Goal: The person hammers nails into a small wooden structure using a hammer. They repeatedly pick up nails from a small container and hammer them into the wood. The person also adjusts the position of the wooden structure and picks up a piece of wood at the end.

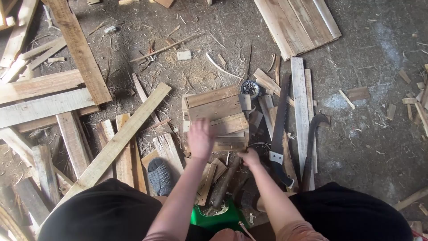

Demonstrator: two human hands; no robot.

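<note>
left hand (200, 139) lies on the slats (217, 117), fingers blurred, cannot tell; right hand (250, 158) fingers pinch a hammer (225, 182); saw (280, 134) just beside.

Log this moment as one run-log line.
left hand: on stacked wood pieces | right hand: gripping hammer handle | handsaw: beside stack

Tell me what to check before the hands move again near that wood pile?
1. Left hand flat over the stacked boards: ok, though blurred.
2. Right hand gripping a wooden handle: ok; tool head hidden.
3. Handsaw lying beside the right hand, blade away from fingers: ok.
4. Curved crowbar resting apart on the floor: ok.
5. Foot among loose planks: not ok.
6. Stack steady: cannot tell.
</note>
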